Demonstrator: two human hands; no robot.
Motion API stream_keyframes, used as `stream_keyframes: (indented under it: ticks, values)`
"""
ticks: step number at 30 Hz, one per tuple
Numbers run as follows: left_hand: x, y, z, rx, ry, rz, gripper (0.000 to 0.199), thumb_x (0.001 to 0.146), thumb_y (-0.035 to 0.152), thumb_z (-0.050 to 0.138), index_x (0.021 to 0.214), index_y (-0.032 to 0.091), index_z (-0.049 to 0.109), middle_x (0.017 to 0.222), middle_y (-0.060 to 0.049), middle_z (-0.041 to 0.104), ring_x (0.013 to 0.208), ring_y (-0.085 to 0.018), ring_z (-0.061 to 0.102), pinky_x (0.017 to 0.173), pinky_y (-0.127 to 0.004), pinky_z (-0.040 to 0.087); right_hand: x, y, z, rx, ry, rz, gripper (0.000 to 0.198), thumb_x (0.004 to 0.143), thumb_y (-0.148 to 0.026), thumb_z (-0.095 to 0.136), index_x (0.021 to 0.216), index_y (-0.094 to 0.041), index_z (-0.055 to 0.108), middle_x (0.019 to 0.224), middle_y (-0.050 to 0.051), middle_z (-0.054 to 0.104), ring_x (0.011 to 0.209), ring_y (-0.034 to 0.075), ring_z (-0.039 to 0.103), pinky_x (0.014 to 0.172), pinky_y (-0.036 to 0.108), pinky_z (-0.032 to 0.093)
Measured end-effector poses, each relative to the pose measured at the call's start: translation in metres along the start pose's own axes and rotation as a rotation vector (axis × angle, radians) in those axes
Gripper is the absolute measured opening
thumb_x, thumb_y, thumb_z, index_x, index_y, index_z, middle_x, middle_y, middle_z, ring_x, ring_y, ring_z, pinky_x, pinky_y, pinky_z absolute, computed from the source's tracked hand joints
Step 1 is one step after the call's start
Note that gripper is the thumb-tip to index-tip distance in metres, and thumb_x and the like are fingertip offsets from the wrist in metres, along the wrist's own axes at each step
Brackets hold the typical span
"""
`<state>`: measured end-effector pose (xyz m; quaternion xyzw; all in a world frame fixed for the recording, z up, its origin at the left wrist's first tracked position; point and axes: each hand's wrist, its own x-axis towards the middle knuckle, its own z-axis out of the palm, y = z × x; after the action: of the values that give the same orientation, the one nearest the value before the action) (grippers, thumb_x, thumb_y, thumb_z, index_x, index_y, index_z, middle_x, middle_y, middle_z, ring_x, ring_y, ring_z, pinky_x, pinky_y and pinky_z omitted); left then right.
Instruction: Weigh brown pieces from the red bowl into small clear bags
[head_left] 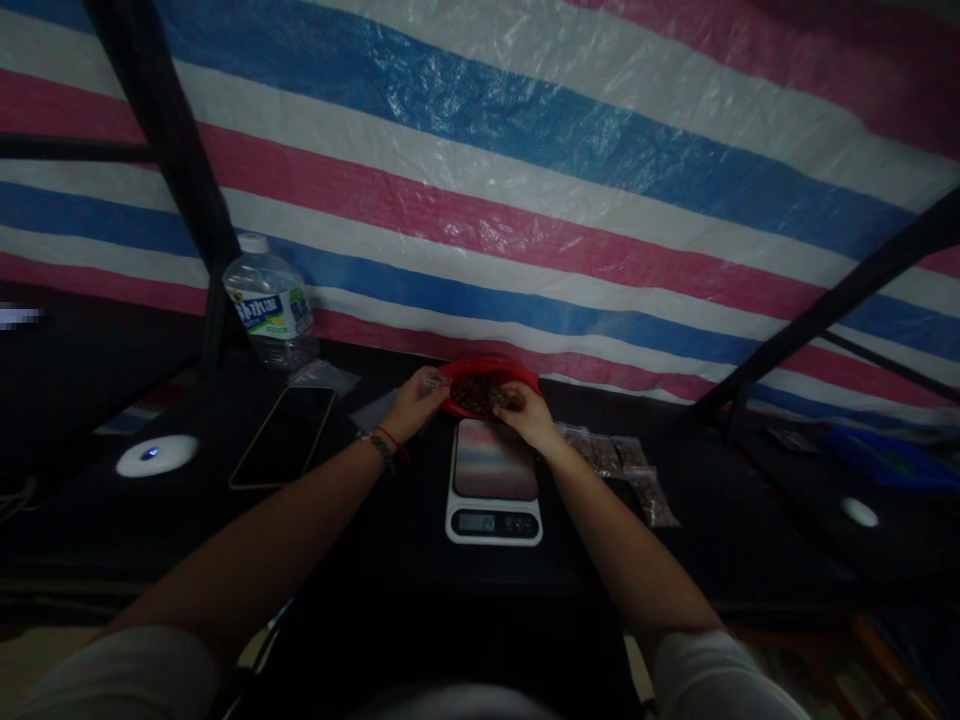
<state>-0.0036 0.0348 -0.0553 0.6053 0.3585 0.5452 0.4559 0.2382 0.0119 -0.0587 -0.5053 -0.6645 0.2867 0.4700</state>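
Note:
A red bag (531, 372) lies opened out at the back of the dark table, with loose brown bits (474, 393) in it. My left hand (417, 402) is at its left rim, fingers closed on a small clear plastic bag (435, 381). My right hand (525, 412) reaches into the red bag from the right, its fingers pinched on some of the brown bits. Just in front of both hands stands a white kitchen scale (495, 470) with a lit display; its plate carries nothing. Right of the scale lie several small filled bags (651, 497), partly behind my right forearm.
To the left are a phone (285, 436), a clear bottle (271, 305), flat clear plastic bags (324, 377) and a white oval device (157, 456). A striped tarp (480, 200) hangs behind, between dark slanted posts (169, 130). A blue object (892, 458) lies far right.

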Motion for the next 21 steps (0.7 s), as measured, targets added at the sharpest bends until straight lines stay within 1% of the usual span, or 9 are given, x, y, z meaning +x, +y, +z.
stream_keyframes:
  ticks: [2, 5, 10, 12, 14, 16, 18, 20, 21]
  values:
    - [-0.001, 0.002, 0.0, 0.042, -0.013, 0.036, 0.032, 0.073, 0.042, 0.07, 0.092, 0.019, 0.06, 0.088, -0.003, 0.063, 0.079, -0.016, 0.058, 0.075, -0.029, 0.046, -0.007, -0.007, -0.004, 0.035, -0.038, -0.031, 0.038, 0.069, -0.029, 0.073, 0.102, -0.019, 0.058, 0.104, 0.006, 0.07, 0.097, 0.019, 0.067, 0.092, 0.035, 0.052]
    - [-0.002, 0.004, 0.0, 0.103, -0.06, 0.053, 0.03, 0.073, 0.04, 0.07, 0.092, 0.019, 0.063, 0.09, -0.005, 0.066, 0.083, -0.018, 0.059, 0.079, -0.031, 0.047, -0.021, -0.021, -0.01, -0.017, -0.1, -0.071, 0.039, 0.07, -0.031, 0.075, 0.104, -0.02, 0.06, 0.105, 0.006, 0.069, 0.097, 0.019, 0.067, 0.092, 0.036, 0.051]
    - [-0.002, 0.004, 0.002, 0.123, -0.113, 0.046, 0.031, 0.073, 0.041, 0.069, 0.092, 0.018, 0.063, 0.091, -0.005, 0.068, 0.084, -0.019, 0.061, 0.081, -0.033, 0.048, -0.041, -0.033, -0.017, -0.132, -0.315, -0.149, 0.031, 0.073, -0.029, 0.075, 0.101, -0.02, 0.066, 0.104, 0.006, 0.07, 0.105, 0.022, 0.065, 0.1, 0.04, 0.047]
    - [-0.003, 0.005, 0.003, 0.145, -0.14, 0.041, 0.032, 0.073, 0.041, 0.069, 0.094, 0.018, 0.062, 0.093, -0.005, 0.068, 0.086, -0.02, 0.062, 0.083, -0.034, 0.048, -0.043, -0.035, -0.021, -0.187, -0.306, -0.189, 0.04, 0.071, -0.028, 0.077, 0.109, -0.021, 0.066, 0.114, 0.008, 0.068, 0.116, 0.024, 0.06, 0.106, 0.044, 0.041]
    - [-0.004, 0.008, 0.003, 0.202, -0.172, 0.051, 0.032, 0.073, 0.041, 0.069, 0.095, 0.019, 0.062, 0.094, -0.005, 0.068, 0.087, -0.02, 0.063, 0.083, -0.035, 0.049, -0.041, -0.041, -0.025, -0.213, -0.219, -0.238, 0.048, 0.072, -0.03, 0.077, 0.118, -0.022, 0.064, 0.124, 0.009, 0.064, 0.123, 0.025, 0.055, 0.108, 0.045, 0.039]
    - [-0.006, 0.012, 0.003, 0.279, -0.206, 0.077, 0.03, 0.074, 0.04, 0.068, 0.096, 0.019, 0.062, 0.093, -0.005, 0.068, 0.084, -0.02, 0.063, 0.08, -0.035, 0.05, -0.034, -0.052, -0.027, -0.216, -0.138, -0.284, 0.041, 0.08, -0.031, 0.071, 0.119, -0.024, 0.064, 0.122, 0.009, 0.065, 0.117, 0.024, 0.059, 0.103, 0.044, 0.044]
    - [-0.008, 0.017, 0.004, 0.348, -0.234, 0.126, 0.029, 0.075, 0.038, 0.068, 0.096, 0.02, 0.061, 0.091, -0.005, 0.068, 0.081, -0.02, 0.064, 0.077, -0.035, 0.05, -0.023, -0.066, -0.024, -0.228, -0.117, -0.33, 0.026, 0.087, -0.029, 0.062, 0.111, -0.025, 0.069, 0.109, 0.007, 0.069, 0.105, 0.021, 0.063, 0.096, 0.041, 0.048]
    - [-0.01, 0.02, 0.006, 0.414, -0.237, 0.183, 0.03, 0.074, 0.035, 0.069, 0.098, 0.02, 0.06, 0.092, -0.005, 0.068, 0.082, -0.021, 0.064, 0.076, -0.035, 0.05, -0.011, -0.08, -0.014, -0.259, -0.176, -0.362, 0.02, 0.089, -0.025, 0.057, 0.103, -0.025, 0.073, 0.106, 0.006, 0.069, 0.105, 0.02, 0.063, 0.096, 0.04, 0.048]
    - [-0.01, 0.021, 0.007, 0.449, -0.232, 0.206, 0.031, 0.073, 0.034, 0.069, 0.1, 0.02, 0.06, 0.093, -0.005, 0.068, 0.083, -0.021, 0.064, 0.076, -0.034, 0.05, -0.005, -0.086, -0.007, -0.285, -0.223, -0.366, 0.02, 0.089, -0.023, 0.057, 0.099, -0.025, 0.074, 0.11, 0.006, 0.068, 0.109, 0.02, 0.061, 0.099, 0.039, 0.046]
